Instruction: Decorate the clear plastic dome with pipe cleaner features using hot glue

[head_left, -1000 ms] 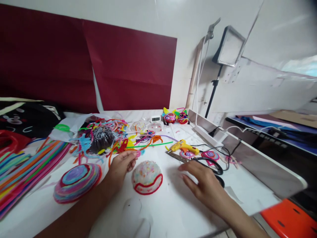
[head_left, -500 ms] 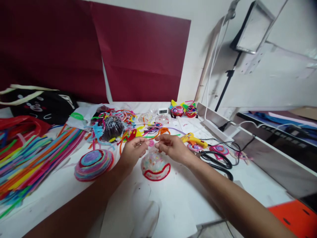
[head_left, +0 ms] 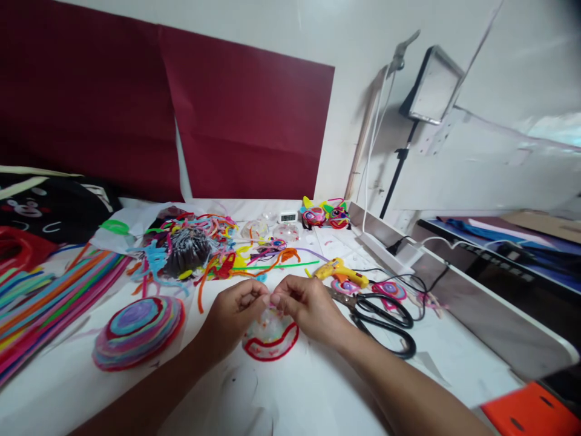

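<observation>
The fingertips of the left hand (head_left: 233, 315) and the right hand (head_left: 313, 307) are held together over the clear dome (head_left: 269, 350), which is partly hidden by them; whether something small is pinched cannot be told. A light grip should be kept (with wrists steady). The scissors (head_left: 350, 301), near the right forearm, may be bumped; the glue gun (head_left: 342, 272) is seen beyond, the striped dome (head_left: 138, 336) at left.

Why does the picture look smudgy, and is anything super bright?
Head view: digits on the clock look smeary, and details where the left hand and right hand meet are soft, perhaps from camera motion; head view again: a pale patch glows at far right, maybe glare.
</observation>
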`<state>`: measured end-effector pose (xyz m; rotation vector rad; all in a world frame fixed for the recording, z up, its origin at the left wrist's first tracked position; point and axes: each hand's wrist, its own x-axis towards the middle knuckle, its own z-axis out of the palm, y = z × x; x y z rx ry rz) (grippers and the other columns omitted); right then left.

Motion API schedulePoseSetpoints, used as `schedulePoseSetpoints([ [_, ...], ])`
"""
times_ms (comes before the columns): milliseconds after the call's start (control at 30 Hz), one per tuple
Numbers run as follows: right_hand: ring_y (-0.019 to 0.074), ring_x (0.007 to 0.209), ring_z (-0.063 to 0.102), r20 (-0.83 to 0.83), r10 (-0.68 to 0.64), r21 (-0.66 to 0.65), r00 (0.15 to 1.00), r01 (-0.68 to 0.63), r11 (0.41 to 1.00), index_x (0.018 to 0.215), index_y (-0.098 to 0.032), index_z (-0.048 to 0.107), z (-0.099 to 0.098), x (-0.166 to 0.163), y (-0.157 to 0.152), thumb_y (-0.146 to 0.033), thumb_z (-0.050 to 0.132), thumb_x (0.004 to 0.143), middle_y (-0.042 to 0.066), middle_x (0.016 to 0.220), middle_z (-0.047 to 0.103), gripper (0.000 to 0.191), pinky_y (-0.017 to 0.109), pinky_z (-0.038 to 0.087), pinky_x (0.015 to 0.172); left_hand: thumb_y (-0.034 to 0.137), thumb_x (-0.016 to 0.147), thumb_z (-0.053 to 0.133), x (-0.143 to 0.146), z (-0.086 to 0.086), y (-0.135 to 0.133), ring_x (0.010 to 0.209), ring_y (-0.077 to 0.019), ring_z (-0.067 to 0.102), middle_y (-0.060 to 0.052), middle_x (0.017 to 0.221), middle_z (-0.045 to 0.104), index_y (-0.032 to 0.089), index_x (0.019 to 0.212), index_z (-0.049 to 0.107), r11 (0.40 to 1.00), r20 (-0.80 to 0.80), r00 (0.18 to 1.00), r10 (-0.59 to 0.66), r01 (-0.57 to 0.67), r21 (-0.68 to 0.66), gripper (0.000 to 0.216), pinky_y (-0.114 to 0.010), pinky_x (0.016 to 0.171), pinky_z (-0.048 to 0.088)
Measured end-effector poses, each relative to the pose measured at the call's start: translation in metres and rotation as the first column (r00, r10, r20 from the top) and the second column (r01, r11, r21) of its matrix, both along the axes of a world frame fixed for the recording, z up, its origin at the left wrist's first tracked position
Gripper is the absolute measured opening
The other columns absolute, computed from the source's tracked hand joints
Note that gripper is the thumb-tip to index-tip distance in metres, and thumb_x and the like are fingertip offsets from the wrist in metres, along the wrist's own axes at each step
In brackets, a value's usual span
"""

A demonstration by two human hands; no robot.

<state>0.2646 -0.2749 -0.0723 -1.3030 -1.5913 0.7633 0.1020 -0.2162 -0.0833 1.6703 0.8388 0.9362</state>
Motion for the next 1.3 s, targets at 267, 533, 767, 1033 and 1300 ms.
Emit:
schedulePoseSetpoints([
  [267,0.0112,0.060,0.052,-0.098,0.010,0.049,0.995,-0.005,0.999,0.078,-0.016,0.064,-0.008,0.005,0.002,-0.029,0.062,0.082,-0.001,0.067,0.060,0.013,0.023,0.040,0.056,0.038,0.071,0.069,-0.002,-0.003,0.000,0.046,-0.0104,0.037,0.004,0.050,0.045,0.019,0.071,0.066,0.999,-0.020,1.000,0.003,-0.002,0.055,0.019,-0.022,0.044,0.026],
  [533,0.0102,0.054,0.051,-0.048,-0.008,-0.173,0.999,0.000,0.985,0.073,-0.014,0.068,-0.009,0.025,0.011,-0.024,0.062,0.076,0.000,0.062,0.061,0.012,0.022,0.040,0.052,0.037,0.069,0.071,-0.004,-0.008,0.015,0.048,-0.0099,0.043,0.002,0.059,0.057,0.018,0.077,0.066,0.987,0.048,0.987,0.151,-0.153,0.052,0.020,-0.022,0.046,0.030],
  [767,0.0088,0.052,0.046,-0.063,0.032,-0.261,0.997,-0.048,0.964,0.067,-0.015,0.063,-0.009,0.015,0.006,-0.026,0.066,0.071,-0.003,0.057,0.058,0.012,0.022,0.036,0.052,0.033,0.069,0.068,-0.004,-0.009,0.019,0.046,-0.0096,0.040,0.004,0.051,0.051,0.018,0.073,0.067,0.988,-0.015,0.992,0.125,-0.123,0.098,0.016,-0.021,0.045,0.028],
  [1033,0.0114,0.056,0.051,-0.018,-0.016,-0.208,1.000,0.012,0.978,0.068,-0.015,0.063,-0.018,0.007,0.014,-0.029,0.061,0.072,0.000,0.061,0.059,0.015,0.024,0.040,0.055,0.030,0.070,0.067,-0.005,-0.010,0.018,0.047,-0.0098,0.041,0.004,0.051,0.051,0.018,0.069,0.068,0.986,-0.066,0.994,0.085,-0.074,0.152,0.012,-0.022,0.047,0.030],
  [1300,0.0088,0.051,0.045,-0.017,-0.058,-0.193,0.998,0.054,0.980,0.068,-0.016,0.061,-0.028,0.004,0.018,-0.033,0.064,0.069,-0.003,0.057,0.056,0.018,0.021,0.035,0.049,0.033,0.073,0.065,-0.006,-0.010,0.021,0.056,-0.0114,0.050,0.002,0.063,0.059,0.016,0.079,0.067,0.986,-0.145,0.989,0.005,0.019,0.164,0.018,-0.021,0.052,0.035],
])
